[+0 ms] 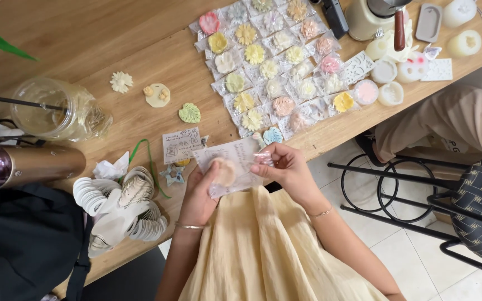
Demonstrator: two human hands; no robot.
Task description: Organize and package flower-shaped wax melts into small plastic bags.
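Wooden tabletop fills most of your view, with rows of bagged flower pieces laid flat toward its far edge so each stays visible. At the near edge, over your lap, you hold a clear sleeve between both hands. Your left hand closes on its left part, thumb pressing the pale round piece inside; your right hand pinches its right end. The sleeve's long axis runs left to right, roughly along the edge. A stack of white cards sits near your left.
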